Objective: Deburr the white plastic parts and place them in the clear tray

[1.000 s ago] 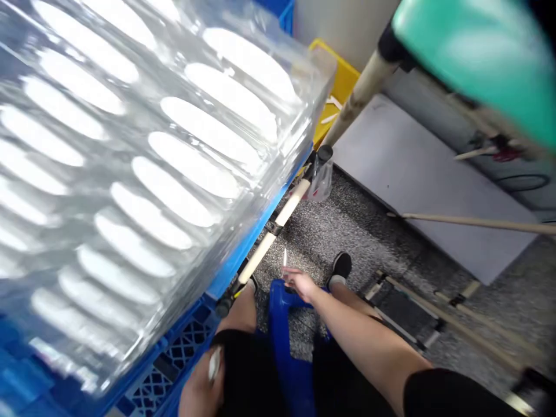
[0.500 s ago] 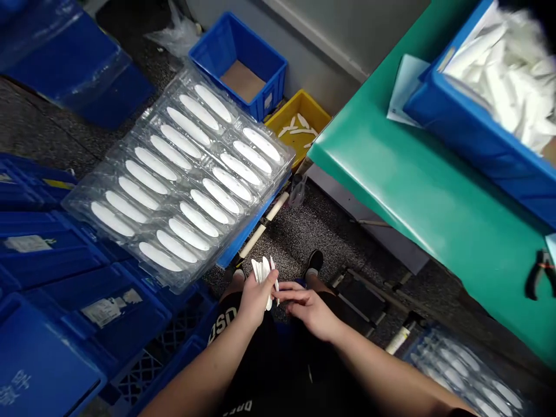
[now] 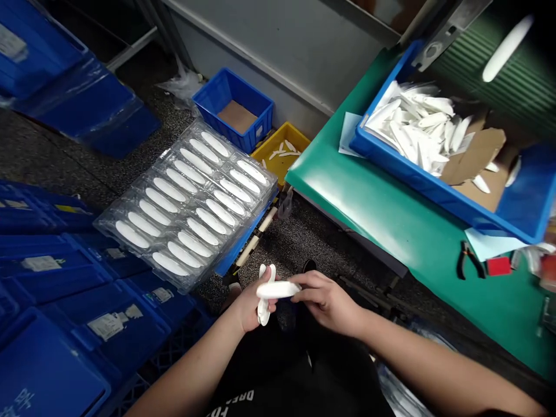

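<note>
My left hand (image 3: 252, 302) is closed around a few long white plastic pieces (image 3: 263, 310) that stick out above and below the fingers. Between thumb and fingertips, my right hand (image 3: 324, 298) pinches the end of another white oval piece (image 3: 278, 289), which lies level across the left hand's bunch. To the left, a clear plastic tray (image 3: 150, 194) bears rows of the same white pieces, each in its own slot. At the right, a blue bin (image 3: 434, 188) on the green table holds a loose heap of white pieces (image 3: 417, 124) and torn cardboard.
Pliers (image 3: 471, 260) and a red block (image 3: 498, 266) lie on the green table (image 3: 347, 185). Behind the tray stand a blue bin (image 3: 256, 136) and a yellow bin (image 3: 271, 153) with white bits. Blue crates (image 3: 52, 341) are stacked at the left.
The view has swung right and up, showing more of the bin on the table. My right hand now holds one piece out sideways; before, its fingers were at an upright piece beside the bunch.
</note>
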Motion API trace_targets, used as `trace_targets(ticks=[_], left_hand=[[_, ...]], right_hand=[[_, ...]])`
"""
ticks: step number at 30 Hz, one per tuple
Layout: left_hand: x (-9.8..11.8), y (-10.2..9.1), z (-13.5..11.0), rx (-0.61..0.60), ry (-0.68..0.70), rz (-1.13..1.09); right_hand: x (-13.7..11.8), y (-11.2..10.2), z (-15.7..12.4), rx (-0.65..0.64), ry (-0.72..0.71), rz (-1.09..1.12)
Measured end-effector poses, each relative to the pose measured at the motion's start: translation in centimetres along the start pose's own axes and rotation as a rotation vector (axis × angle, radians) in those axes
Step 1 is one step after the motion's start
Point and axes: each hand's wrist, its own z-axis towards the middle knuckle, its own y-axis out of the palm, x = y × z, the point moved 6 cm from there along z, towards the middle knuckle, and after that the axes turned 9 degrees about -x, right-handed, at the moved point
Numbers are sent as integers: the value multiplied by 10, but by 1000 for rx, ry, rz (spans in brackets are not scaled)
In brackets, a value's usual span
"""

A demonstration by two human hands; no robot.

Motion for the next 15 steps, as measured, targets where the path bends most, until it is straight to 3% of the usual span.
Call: trace_targets(ticks=[4,7,9,11,13,15], left_hand=[[-13,11,-14,-144,-118,71],[-19,22,-24,-209,-110,127],[-16,26,-28,-194,-69,170],[-8,26,-31,-137,-4,226],[5,24,-34,-72,63,300],[18,19,-36,-6,115,391]], right_hand=[[-20,-7,10,-300,-155,-261],[-25,-3,18,-327,-208,-265],[-20,1,17,-262,-212,-172],[5,4,13,-102,-47,-24],[50,13,2,106,284,117],[92,38,-5,178,531,168]])
